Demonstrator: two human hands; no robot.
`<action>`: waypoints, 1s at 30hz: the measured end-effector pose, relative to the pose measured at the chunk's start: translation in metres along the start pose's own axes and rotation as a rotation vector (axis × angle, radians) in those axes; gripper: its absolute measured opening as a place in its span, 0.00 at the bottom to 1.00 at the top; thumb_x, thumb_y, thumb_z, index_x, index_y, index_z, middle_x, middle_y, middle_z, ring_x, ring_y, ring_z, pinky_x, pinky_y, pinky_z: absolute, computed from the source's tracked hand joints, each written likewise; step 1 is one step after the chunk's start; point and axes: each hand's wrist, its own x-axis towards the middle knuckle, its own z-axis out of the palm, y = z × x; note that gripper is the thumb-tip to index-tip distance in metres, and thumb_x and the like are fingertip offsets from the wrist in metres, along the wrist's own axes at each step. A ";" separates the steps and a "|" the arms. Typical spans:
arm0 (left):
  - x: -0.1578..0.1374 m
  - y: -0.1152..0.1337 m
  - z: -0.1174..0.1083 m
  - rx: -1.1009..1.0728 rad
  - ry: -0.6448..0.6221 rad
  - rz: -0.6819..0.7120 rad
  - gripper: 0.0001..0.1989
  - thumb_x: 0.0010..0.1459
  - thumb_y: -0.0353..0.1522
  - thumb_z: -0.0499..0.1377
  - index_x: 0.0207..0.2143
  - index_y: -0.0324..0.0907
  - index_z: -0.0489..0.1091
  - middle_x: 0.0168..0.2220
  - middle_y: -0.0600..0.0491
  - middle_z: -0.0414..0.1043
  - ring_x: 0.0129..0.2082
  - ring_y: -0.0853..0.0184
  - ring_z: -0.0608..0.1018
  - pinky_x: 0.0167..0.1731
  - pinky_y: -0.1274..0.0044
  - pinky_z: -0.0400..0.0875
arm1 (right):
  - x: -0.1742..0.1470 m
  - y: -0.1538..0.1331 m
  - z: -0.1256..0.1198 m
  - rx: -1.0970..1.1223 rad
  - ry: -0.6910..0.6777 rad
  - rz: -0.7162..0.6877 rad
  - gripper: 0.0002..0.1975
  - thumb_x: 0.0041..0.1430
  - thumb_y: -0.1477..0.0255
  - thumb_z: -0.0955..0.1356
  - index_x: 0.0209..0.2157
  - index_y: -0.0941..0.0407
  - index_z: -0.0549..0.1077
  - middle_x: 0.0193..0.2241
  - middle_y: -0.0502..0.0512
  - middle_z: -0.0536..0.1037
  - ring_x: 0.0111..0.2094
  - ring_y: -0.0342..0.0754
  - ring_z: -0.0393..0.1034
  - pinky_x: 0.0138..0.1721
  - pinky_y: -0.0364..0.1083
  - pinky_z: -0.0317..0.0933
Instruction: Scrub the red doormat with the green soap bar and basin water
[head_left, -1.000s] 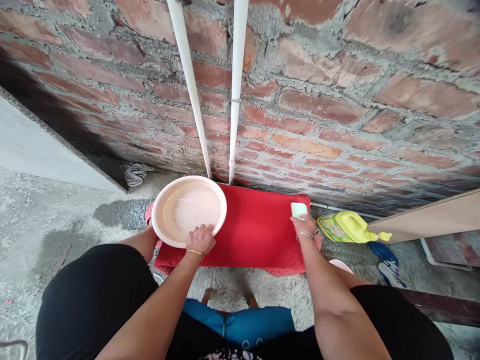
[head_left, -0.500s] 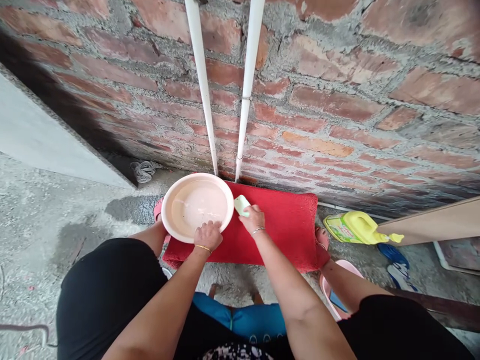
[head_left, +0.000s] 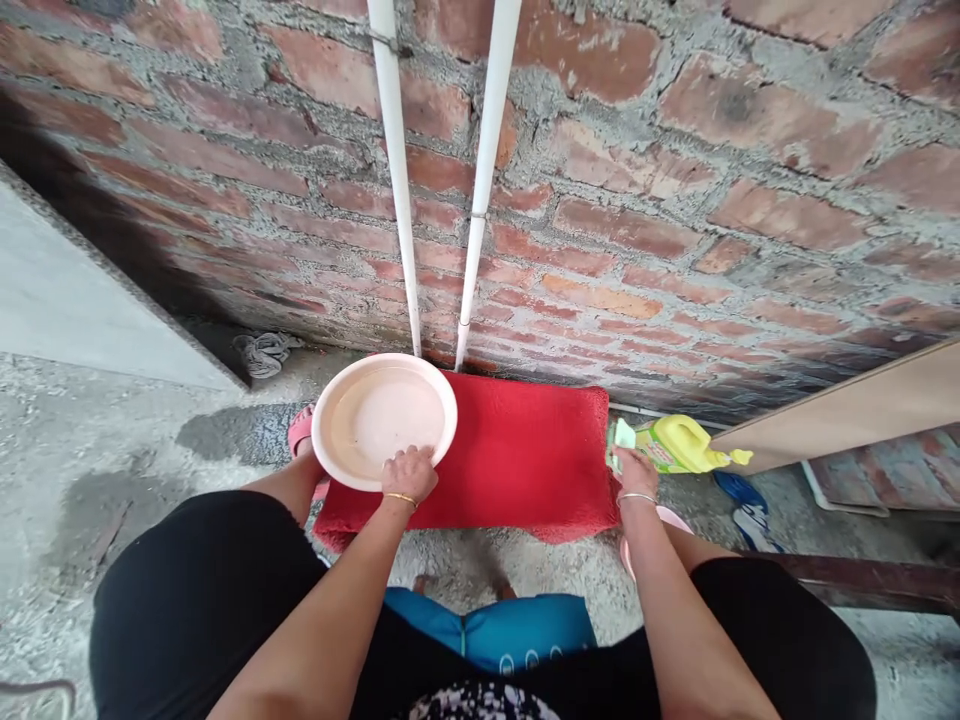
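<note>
A pale pink basin [head_left: 322,440] with water in it rests on the left part of the red cloth [head_left: 525,450], which covers a low flat surface. My left hand [head_left: 409,473] is closed over the basin's near right rim. Off the right edge of the cloth, my right hand [head_left: 637,474] grips a pale green scrub brush [head_left: 622,437], whose bristle side appears to face left. That hand is just in front of a yellow detergent jug [head_left: 679,442] on the floor and partly covers the brush.
A brick wall [head_left: 600,220] with two white pipes [head_left: 480,220] rises behind the cloth. Blue and white slippers [head_left: 754,525] lie at the right beside a leaning board [head_left: 840,405]. A grey rag [head_left: 264,353] lies at the left. A pink tub [head_left: 673,518] is partly hidden by my right arm.
My right hand has carried the scrub brush from the middle of the cloth to beyond its right edge. My left hand stays on the basin rim. The view has shifted slightly.
</note>
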 end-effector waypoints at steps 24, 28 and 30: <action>0.003 0.001 0.001 0.036 -0.025 -0.009 0.24 0.54 0.29 0.44 0.50 0.49 0.68 0.41 0.43 0.70 0.41 0.54 0.73 0.37 0.64 0.66 | -0.152 -0.046 0.113 -0.818 -0.695 -0.669 0.20 0.48 0.63 0.68 0.45 0.51 0.68 0.42 0.56 0.67 0.42 0.52 0.63 0.43 0.48 0.54; 0.003 0.003 -0.003 0.040 -0.047 -0.017 0.23 0.54 0.29 0.45 0.50 0.49 0.69 0.41 0.44 0.71 0.41 0.54 0.73 0.37 0.64 0.66 | -0.079 -0.006 0.056 -0.791 -0.522 -0.339 0.23 0.47 0.60 0.69 0.46 0.50 0.68 0.42 0.55 0.68 0.40 0.49 0.66 0.39 0.46 0.57; 0.003 0.003 -0.004 0.040 -0.056 -0.020 0.23 0.54 0.29 0.45 0.49 0.49 0.69 0.42 0.44 0.70 0.41 0.54 0.73 0.38 0.64 0.66 | -0.039 0.018 0.017 -0.775 -0.374 -0.074 0.23 0.44 0.58 0.70 0.43 0.51 0.69 0.42 0.56 0.68 0.39 0.50 0.67 0.38 0.46 0.58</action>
